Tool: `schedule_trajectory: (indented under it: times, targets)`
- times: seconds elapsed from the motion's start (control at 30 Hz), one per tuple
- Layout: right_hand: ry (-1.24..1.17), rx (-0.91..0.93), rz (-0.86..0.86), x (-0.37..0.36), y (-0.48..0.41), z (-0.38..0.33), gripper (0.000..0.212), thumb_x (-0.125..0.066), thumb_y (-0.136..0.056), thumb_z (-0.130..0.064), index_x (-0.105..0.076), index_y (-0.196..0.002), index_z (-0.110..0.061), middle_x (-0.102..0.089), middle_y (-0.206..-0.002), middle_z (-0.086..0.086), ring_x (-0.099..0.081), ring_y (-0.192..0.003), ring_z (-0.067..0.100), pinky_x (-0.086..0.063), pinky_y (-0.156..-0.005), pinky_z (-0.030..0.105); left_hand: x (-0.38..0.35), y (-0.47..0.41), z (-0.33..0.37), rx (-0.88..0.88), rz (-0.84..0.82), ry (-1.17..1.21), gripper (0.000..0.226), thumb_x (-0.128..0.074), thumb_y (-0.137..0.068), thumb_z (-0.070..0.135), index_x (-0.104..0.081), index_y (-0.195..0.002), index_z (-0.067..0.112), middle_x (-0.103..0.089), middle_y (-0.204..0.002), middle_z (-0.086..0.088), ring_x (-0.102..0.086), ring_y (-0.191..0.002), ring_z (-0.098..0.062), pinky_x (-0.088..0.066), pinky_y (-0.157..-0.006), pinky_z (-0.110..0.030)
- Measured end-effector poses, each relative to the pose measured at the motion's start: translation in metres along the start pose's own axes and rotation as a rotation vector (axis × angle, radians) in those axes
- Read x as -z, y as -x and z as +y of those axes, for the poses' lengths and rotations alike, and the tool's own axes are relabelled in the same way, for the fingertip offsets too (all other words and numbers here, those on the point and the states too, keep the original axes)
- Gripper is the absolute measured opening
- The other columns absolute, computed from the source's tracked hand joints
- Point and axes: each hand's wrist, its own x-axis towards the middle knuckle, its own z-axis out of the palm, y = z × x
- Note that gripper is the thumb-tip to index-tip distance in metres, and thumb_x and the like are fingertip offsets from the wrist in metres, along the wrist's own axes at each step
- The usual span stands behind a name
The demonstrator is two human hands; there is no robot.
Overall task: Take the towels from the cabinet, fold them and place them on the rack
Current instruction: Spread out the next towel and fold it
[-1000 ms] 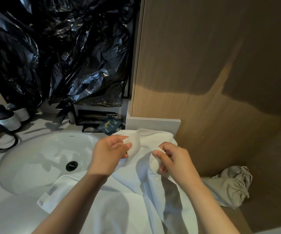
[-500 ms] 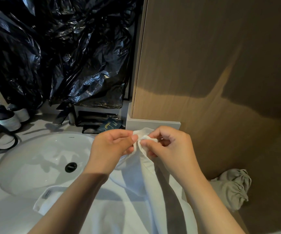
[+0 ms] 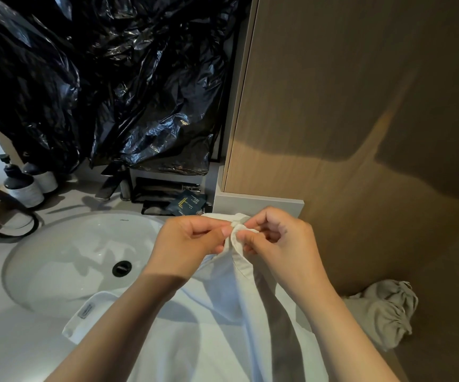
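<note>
A white towel (image 3: 211, 326) hangs from both my hands and spreads over the counter and the sink's near edge; a small label shows on its lower left corner. My left hand (image 3: 192, 241) and my right hand (image 3: 280, 244) meet above the counter, each pinching a corner of the towel, the two corners held together between the fingertips. A wooden cabinet panel (image 3: 360, 106) rises right behind the hands. No rack is in view.
A white sink (image 3: 65, 260) with a black drain lies at the left. Two pump bottles (image 3: 24, 186) stand at the far left, beneath black plastic sheeting (image 3: 98, 78). A crumpled beige cloth bag (image 3: 385, 310) lies at the right. Dark sachets (image 3: 187, 204) sit behind the sink.
My two hands have come together, bringing the towel's two corners to meet; the towel between them has folded lengthwise and hangs in a narrower drape.
</note>
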Motion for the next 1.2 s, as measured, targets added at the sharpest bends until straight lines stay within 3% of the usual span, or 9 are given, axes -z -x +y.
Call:
schedule_trajectory:
  times: [0.3, 0.43, 0.5, 0.67, 0.83, 0.9, 0.97, 1.07, 1.2]
  targets:
    - [0.017, 0.029, -0.039, 0.0, 0.0, 0.0, 0.005, -0.073, -0.087, -0.013, -0.074, -0.084, -0.016, -0.07, -0.07, -0.004, -0.068, -0.068, 0.016, -0.059, -0.07, 0.039, 0.002, 0.002, 0.004, -0.062, -0.011, -0.09, 0.027, -0.075, -0.079, 0.005, -0.079, -0.074, 0.032, -0.073, -0.066, 0.004, -0.061, -0.06, -0.006, -0.052, -0.064, -0.018]
    - [0.021, 0.041, -0.054, 0.003, 0.002, 0.0, 0.005, -0.074, -0.086, -0.013, -0.076, -0.083, -0.016, -0.07, -0.071, -0.005, -0.067, -0.07, 0.016, -0.058, -0.071, 0.039, 0.003, 0.002, 0.007, -0.075, -0.036, -0.174, 0.019, -0.076, -0.079, 0.005, -0.079, -0.078, 0.024, -0.076, -0.075, -0.001, -0.071, -0.072, -0.019, -0.058, -0.073, -0.03]
    - [0.013, 0.051, -0.064, 0.003, 0.002, -0.001, 0.006, -0.075, -0.086, -0.013, -0.076, -0.081, -0.016, -0.07, -0.069, -0.006, -0.067, -0.068, 0.016, -0.058, -0.072, 0.039, 0.003, 0.002, 0.008, -0.091, -0.018, -0.239, 0.018, -0.075, -0.077, 0.003, -0.078, -0.076, 0.02, -0.074, -0.072, -0.003, -0.066, -0.065, -0.019, -0.058, -0.071, -0.032]
    - [0.032, 0.047, -0.091, 0.007, -0.002, 0.005, 0.01, -0.079, -0.08, -0.018, -0.072, -0.083, -0.025, -0.069, -0.08, -0.013, -0.063, -0.071, 0.015, -0.053, -0.069, 0.031, 0.004, 0.002, 0.013, -0.147, -0.031, -0.304, 0.025, -0.07, -0.077, -0.006, -0.076, -0.073, 0.018, -0.066, -0.059, 0.004, -0.053, -0.052, -0.003, -0.047, -0.056, -0.014]
    - [0.109, 0.093, -0.234, 0.019, -0.015, 0.022, 0.012, -0.077, -0.083, -0.027, -0.071, -0.093, -0.029, -0.061, -0.121, -0.019, -0.054, -0.116, -0.001, -0.042, -0.087, 0.012, 0.013, -0.001, 0.025, -0.199, -0.058, -0.306, 0.022, -0.069, -0.079, -0.006, -0.076, -0.078, 0.015, -0.068, -0.064, -0.001, -0.053, -0.055, -0.003, -0.047, -0.057, -0.014]
    - [0.062, 0.077, -0.316, 0.018, -0.02, 0.021, 0.009, -0.076, -0.083, -0.031, -0.075, -0.091, -0.026, -0.061, -0.127, -0.022, -0.046, -0.126, -0.008, -0.037, -0.091, 0.004, 0.013, -0.003, 0.034, -0.224, -0.074, -0.339, 0.02, -0.069, -0.079, -0.005, -0.076, -0.079, 0.014, -0.065, -0.062, 0.003, -0.048, -0.05, 0.001, -0.043, -0.053, -0.011]
    - [0.005, 0.063, -0.348, 0.017, -0.026, 0.018, 0.019, -0.073, -0.081, -0.036, -0.078, -0.091, -0.021, -0.07, -0.115, -0.016, -0.054, -0.12, -0.005, -0.04, -0.095, 0.01, 0.015, -0.006, 0.042, -0.241, -0.076, -0.365, 0.018, -0.069, -0.08, -0.005, -0.076, -0.08, 0.012, -0.062, -0.061, 0.004, -0.042, -0.044, 0.001, -0.038, -0.05, -0.009]
    - [-0.076, 0.032, -0.292, 0.016, -0.033, 0.01, 0.02, -0.074, -0.082, -0.033, -0.079, -0.085, -0.015, -0.073, -0.091, -0.004, -0.066, -0.091, 0.011, -0.051, -0.082, 0.029, 0.019, -0.01, 0.053, -0.277, -0.047, -0.391, 0.017, -0.07, -0.079, -0.004, -0.076, -0.079, 0.012, -0.062, -0.061, 0.003, -0.041, -0.043, 0.0, -0.037, -0.049, -0.009]
    - [-0.065, 0.148, -0.186, 0.007, -0.035, 0.005, 0.011, -0.075, -0.085, -0.02, -0.076, -0.074, -0.018, -0.064, -0.073, -0.004, -0.056, -0.071, 0.005, -0.042, -0.067, 0.019, 0.024, -0.01, 0.061, -0.299, 0.004, -0.406, 0.015, -0.072, -0.079, -0.003, -0.075, -0.081, 0.012, -0.063, -0.061, 0.008, -0.047, -0.047, 0.001, -0.04, -0.051, -0.007]
